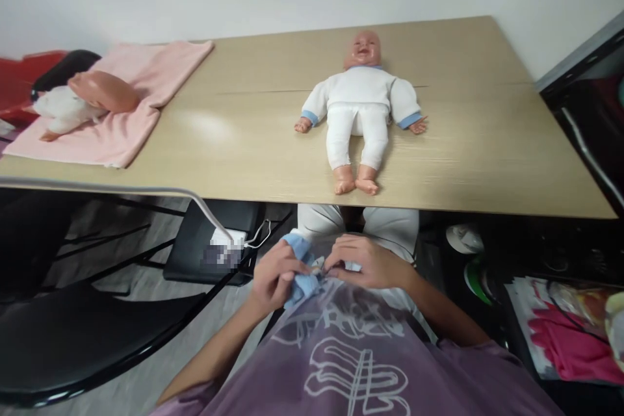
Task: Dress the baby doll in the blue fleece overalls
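In my lap, below the table's near edge, I hold a light blue cloth item (pixel 303 286), bunched up so its exact kind does not show. My left hand (pixel 279 273) is closed around it from the left. Bent toward the same spot, the fingers of my right hand (pixel 363 261) pinch at a small whitish part beside the blue cloth. On the table lies a baby doll (pixel 361 94) on its back, head toward the wall, dressed in a white top with blue cuffs and white trousers, its feet bare.
A second doll (pixel 104 91) lies on a pink blanket (pixel 131 136) at the table's (pixel 244 156) left end. Black chairs (pixel 97 338) stand left, one holding a white device with a cable. A pink cloth (pixel 570 344) and other items sit low at the right.
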The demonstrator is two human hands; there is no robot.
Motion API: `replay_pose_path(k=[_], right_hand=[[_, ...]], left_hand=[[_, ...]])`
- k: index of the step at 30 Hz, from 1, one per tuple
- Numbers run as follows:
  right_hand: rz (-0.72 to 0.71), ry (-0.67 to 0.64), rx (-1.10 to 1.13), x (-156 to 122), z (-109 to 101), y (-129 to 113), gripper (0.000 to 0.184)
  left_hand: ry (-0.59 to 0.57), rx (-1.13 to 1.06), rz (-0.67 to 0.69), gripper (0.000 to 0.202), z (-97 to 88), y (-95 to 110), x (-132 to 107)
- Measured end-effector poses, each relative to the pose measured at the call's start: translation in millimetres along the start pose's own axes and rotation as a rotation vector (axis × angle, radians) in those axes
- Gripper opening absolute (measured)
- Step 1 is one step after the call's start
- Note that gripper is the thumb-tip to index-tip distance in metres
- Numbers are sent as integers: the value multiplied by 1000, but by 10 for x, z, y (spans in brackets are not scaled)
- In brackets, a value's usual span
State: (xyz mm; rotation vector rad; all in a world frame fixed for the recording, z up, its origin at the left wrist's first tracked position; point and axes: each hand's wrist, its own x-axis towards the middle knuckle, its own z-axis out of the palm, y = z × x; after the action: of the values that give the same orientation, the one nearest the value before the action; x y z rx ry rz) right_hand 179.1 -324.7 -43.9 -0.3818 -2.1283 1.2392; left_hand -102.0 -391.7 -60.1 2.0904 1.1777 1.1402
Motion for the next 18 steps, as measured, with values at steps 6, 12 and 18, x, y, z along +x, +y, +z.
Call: replay_pose_path(k=[6,12,18], right_hand=[[154,171,-67,-5,-165,-338,44],[176,461,-174,-75,-327,-287,8],[232,654,-88,49,-832,-546,12]], left_hand=[[460,-197,-171,51,246,341,955],[352,-259,-6,44,187,551,1613],[114,-269,-27,26,-93,435,1878]])
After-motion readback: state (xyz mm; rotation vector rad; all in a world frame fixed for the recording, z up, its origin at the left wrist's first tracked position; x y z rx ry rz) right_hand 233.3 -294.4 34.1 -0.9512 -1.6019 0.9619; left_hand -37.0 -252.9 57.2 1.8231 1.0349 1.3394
